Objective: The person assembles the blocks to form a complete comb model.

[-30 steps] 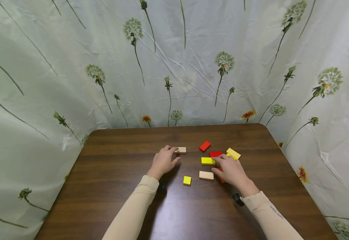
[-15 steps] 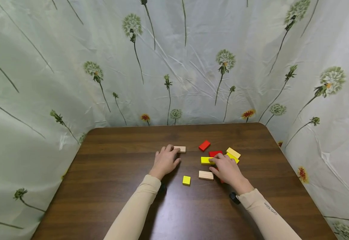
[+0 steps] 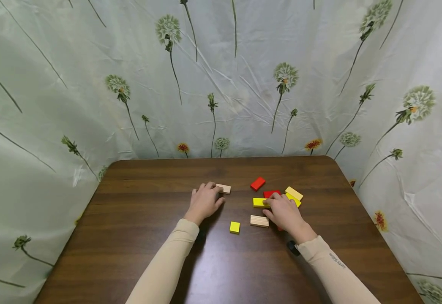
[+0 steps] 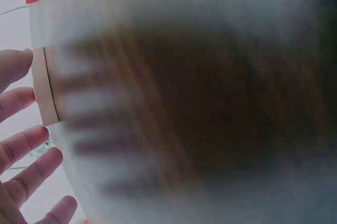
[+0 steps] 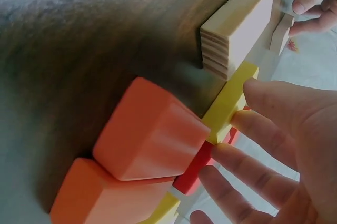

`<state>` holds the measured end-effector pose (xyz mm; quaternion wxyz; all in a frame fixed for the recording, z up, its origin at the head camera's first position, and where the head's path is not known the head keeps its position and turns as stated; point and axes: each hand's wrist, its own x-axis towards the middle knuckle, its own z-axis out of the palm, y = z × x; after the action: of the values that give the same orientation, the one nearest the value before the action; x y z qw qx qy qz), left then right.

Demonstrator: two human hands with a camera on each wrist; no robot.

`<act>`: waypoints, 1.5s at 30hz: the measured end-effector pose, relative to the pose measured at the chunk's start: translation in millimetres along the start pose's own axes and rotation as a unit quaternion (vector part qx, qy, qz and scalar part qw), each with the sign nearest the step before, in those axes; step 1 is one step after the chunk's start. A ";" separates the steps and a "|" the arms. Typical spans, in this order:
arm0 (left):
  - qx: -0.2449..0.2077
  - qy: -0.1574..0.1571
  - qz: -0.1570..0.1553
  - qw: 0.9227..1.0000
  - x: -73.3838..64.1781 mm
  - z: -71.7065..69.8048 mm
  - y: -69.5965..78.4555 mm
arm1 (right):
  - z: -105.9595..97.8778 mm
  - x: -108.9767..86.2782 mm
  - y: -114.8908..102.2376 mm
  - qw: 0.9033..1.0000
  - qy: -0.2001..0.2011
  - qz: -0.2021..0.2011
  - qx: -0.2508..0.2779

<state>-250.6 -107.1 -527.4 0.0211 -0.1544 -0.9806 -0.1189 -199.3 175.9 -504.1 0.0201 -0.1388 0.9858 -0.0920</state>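
Centre frame, our left hand point(image 3: 204, 202), fingers apart, touches a pale block point(image 3: 226, 189). Right of centre, our right hand point(image 3: 285, 212), fingers unclenched, touches a yellow block point(image 3: 259, 202). We judge this positioning; next calls for light, level nudges.

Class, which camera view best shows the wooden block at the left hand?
The left wrist view shows the wooden block largest, its long side barely covered. In the head view, the left hand hides one end; the right wrist view shows it small, in the background.
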 end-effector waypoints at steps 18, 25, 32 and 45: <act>-0.032 0.019 -0.037 0.999 -0.4 -8.7 -18.0 | 2.4 3.0 -6.6 1.000 -0.003 0.013 0.012; -0.035 0.022 -0.049 0.998 3.8 -5.6 -18.5 | 1.7 3.3 -7.9 1.000 -0.007 0.015 0.012; -0.034 0.034 -0.055 0.997 8.6 0.3 -14.9 | 0.3 3.9 -8.7 1.000 -0.012 0.018 0.009; -0.046 0.056 -0.059 0.996 11.2 2.3 -11.7 | -3.3 3.6 -9.7 1.000 -0.019 0.020 0.009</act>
<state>-264.9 -114.1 -531.5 0.0615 -0.0901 -0.9787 -0.1738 -200.3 166.4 -499.1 0.0414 -0.1206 0.9870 -0.0980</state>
